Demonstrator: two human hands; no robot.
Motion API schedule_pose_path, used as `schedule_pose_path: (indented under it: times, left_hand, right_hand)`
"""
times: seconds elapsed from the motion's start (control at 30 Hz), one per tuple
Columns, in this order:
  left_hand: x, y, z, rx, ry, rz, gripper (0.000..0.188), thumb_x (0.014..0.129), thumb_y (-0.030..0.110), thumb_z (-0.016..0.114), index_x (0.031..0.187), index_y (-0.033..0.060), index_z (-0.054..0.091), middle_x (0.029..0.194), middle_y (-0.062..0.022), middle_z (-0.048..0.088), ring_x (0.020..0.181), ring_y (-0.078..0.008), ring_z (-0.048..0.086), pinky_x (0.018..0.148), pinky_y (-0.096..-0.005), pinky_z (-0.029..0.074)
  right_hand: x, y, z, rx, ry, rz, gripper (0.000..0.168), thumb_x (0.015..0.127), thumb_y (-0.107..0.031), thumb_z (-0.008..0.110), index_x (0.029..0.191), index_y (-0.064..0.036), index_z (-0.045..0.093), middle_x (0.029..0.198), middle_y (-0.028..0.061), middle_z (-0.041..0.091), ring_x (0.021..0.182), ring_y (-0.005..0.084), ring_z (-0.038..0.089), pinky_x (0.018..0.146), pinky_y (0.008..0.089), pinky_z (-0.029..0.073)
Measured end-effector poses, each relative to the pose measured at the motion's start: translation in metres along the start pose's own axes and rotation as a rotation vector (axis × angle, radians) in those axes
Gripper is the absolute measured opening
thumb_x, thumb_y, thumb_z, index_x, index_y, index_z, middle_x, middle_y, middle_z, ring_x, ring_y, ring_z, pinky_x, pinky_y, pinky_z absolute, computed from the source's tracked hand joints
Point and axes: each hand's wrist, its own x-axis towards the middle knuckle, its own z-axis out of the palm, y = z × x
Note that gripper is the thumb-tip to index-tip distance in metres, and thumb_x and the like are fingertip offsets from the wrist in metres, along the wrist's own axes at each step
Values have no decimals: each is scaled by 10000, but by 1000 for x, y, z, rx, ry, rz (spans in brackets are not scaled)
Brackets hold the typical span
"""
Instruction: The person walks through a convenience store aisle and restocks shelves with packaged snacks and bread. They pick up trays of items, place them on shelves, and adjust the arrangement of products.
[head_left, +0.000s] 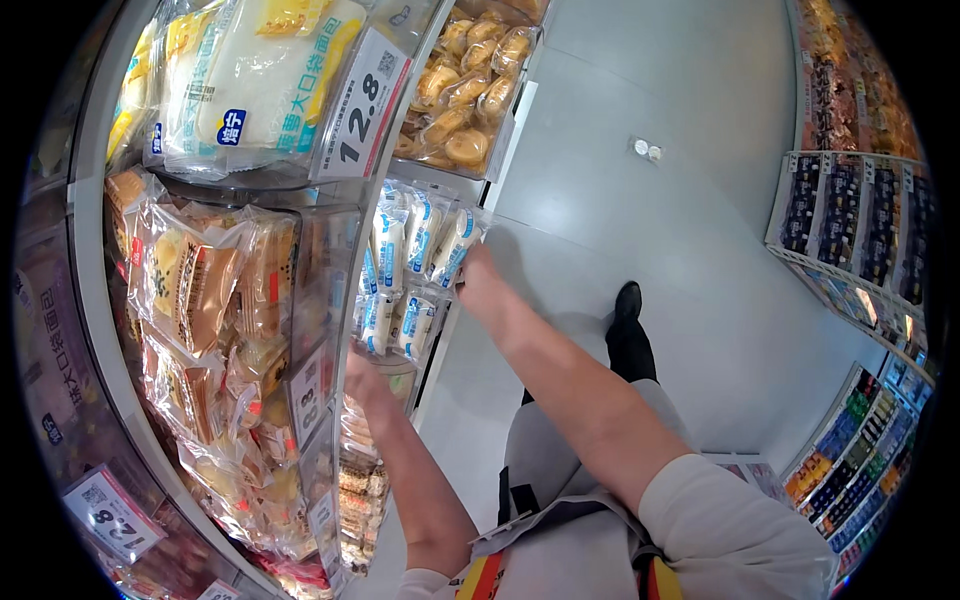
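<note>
On a lower shelf lie several white, blue-labelled bread packets (388, 247) in clear wrap, in two rows. My right hand (478, 271) is at the outer end of the upper row, against the bread packet (456, 241) there. Its fingers are curled and mostly hidden, so a grip cannot be made out. My left hand (365, 375) reaches in just below the near row, close to another bread packet (373, 322). The shelf above covers part of that hand, and its fingertips do not show clearly.
A higher shelf with bagged pastries (195, 285) and a price tag (365, 105) overhangs on the left. Wrapped round buns (469, 97) fill the bin beyond. A small clear packet (646, 150) lies on the grey floor (600, 90). Stocked racks (847, 217) stand at right.
</note>
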Motion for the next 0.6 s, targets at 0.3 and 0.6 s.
schedule_pose_path:
  times: [0.3,0.6]
  left_hand:
    - [-14,17,23,-52,175,-85,348,813,126,590,1063,-106,514,1004,-163,588,791,-219,580,739,-310,480]
    - [-107,90,40,213,142,117,425,868,24,360,1284,-51,313,1328,-185,348,1191,-277,395,1008,-329,316]
  right_hand:
    - [23,1,-10,-81,30,31,481,892,-466,342,1123,-80,511,994,68,549,910,201,513,698,420,446]
    - [31,-47,-69,-342,-15,136,448,884,-378,401,1204,-64,423,1163,100,441,1048,256,439,826,461,408]
